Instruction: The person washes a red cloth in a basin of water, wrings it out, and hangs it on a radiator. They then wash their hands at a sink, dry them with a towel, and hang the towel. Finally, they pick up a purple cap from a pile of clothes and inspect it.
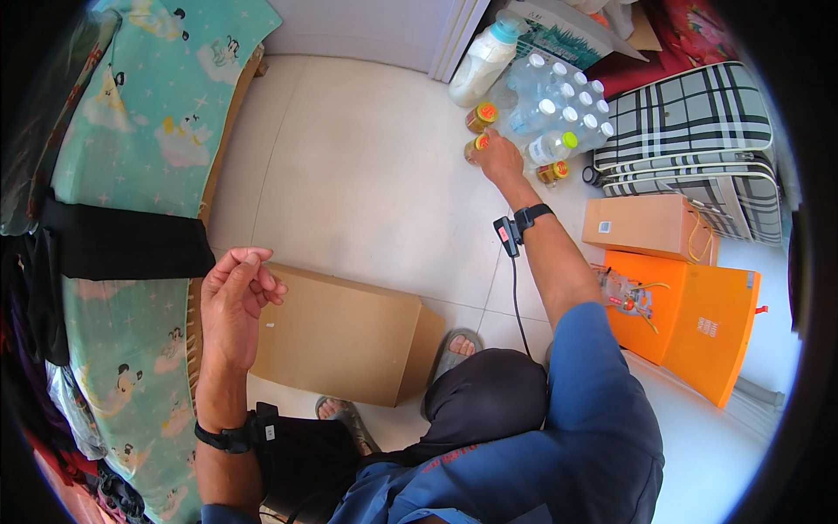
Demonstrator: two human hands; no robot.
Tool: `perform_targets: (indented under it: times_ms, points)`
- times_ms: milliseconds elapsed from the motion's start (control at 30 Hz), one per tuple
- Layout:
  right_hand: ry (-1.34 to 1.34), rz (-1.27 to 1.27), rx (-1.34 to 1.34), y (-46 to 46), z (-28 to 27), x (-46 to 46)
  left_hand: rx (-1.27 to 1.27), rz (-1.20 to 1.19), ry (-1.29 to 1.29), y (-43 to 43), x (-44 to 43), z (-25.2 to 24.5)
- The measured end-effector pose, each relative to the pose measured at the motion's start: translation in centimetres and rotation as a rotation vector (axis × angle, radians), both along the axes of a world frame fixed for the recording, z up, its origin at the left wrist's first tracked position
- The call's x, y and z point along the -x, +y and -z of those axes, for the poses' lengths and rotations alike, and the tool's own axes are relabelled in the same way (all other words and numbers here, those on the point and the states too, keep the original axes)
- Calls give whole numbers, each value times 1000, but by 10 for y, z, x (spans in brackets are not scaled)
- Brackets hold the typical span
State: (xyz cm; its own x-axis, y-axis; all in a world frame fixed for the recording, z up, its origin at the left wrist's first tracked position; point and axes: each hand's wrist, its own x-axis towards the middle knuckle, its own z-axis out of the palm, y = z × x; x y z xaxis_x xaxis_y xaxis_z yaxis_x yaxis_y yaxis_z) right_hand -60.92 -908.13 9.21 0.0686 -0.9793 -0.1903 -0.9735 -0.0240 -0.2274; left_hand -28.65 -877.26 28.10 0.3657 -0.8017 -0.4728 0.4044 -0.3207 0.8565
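My right hand (501, 157) reaches to a small glass jar (473, 149) with a yellow and red lid on the floor; its fingers are at the lid, and whether they grip it is hidden. Just behind stands a similar jar (482, 118), and a third jar (553, 172) is to the right of the hand. Beside them are a water bottle with a green cap (552, 148) and a pack of white-capped plastic bottles (556, 98). My left hand (242, 288) is raised above the near-left end of a cardboard box (340, 334), empty, fingers loosely curled with thumb near the forefinger.
At left is a bed edge with a teal patterned cover (177, 124) and folded black cloth (137, 242). A large white bottle (484, 65) stands behind the jars. At right are a plaid suitcase (687, 124), a brown box (638, 226) and an open orange box (707, 327).
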Motion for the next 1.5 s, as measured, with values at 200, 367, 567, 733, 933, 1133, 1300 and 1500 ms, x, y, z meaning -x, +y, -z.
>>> perform_targets:
  times_ms: [200,367,567,733,933,1133,1300,1500]
  points:
    - [-94,-205,-47,71,-10,-8,-19,6,8,-1,-3,4]
    - [-186,-549,-651,183,18,-30,-96,41,-11,-12,0,6]
    - [-189,-462,-981,218,36,-31,-38,79,32,-9,-8,16]
    - [-223,-577,-956,234,45,-28,-19,72,41,-3,-17,20]
    - [-328,-584,-992,242,56,-30,-43,80,22,-8,-17,18]
    - [-439,-490,-998,241,56,-23,-37,89,10,-7,-19,24]
    - [-531,-366,-969,232,55,-7,-4,85,44,-13,-16,25]
    - [-664,-227,-953,215,34,40,-3,122,40,-18,-11,29]
